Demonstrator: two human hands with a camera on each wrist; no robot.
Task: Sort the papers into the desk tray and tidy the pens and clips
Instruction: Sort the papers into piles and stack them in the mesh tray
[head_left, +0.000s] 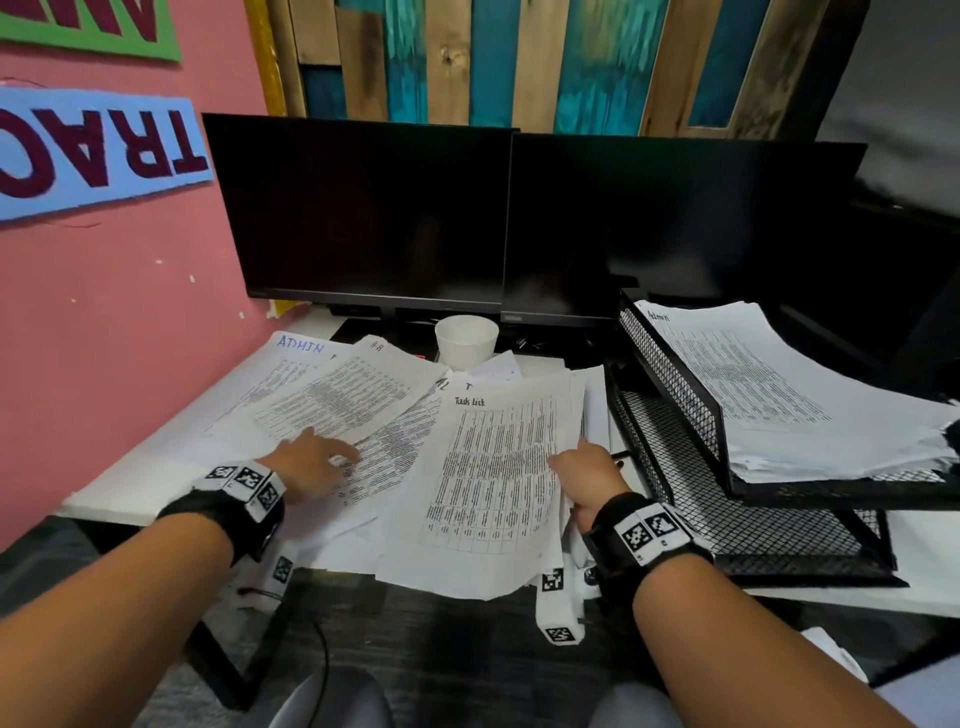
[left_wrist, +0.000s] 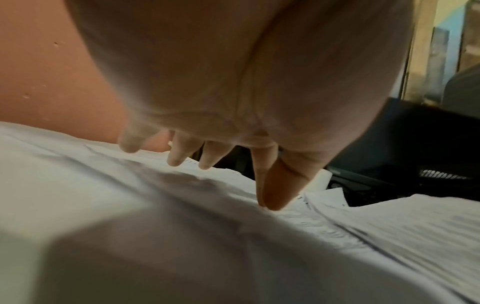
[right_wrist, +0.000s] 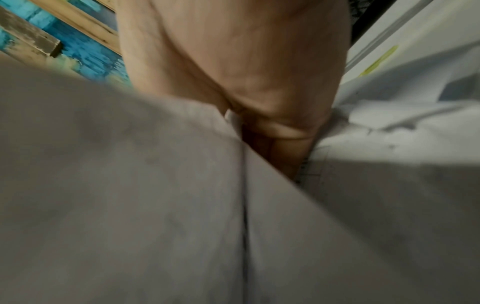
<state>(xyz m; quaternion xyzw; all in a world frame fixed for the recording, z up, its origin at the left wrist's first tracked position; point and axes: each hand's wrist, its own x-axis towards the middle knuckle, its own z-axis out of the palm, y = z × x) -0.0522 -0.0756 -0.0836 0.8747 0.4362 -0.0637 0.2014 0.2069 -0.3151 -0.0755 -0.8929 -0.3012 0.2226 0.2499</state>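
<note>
Printed papers lie fanned over the white desk (head_left: 130, 478). My left hand (head_left: 311, 460) rests on the left sheets (head_left: 332, 400); in the left wrist view the left hand (left_wrist: 265, 203) has straight fingers, with thumb and forefinger tips touching the paper (left_wrist: 130, 205). My right hand (head_left: 582, 467) grips the right edge of the "Task List" sheet (head_left: 493, 467), thumb on top. In the right wrist view this sheet (right_wrist: 130, 185) runs into the right hand (right_wrist: 259, 123). The black mesh desk tray (head_left: 670, 374) stands at the right; its upper tier holds a paper stack (head_left: 779, 395).
A white cup (head_left: 466, 340) stands behind the papers, in front of two dark monitors (head_left: 363, 208). The tray's lower tier (head_left: 737, 519) shows bare mesh. A pink wall (head_left: 130, 312) borders the desk's left side. A small dark object (head_left: 621, 457) pokes out beside my right hand.
</note>
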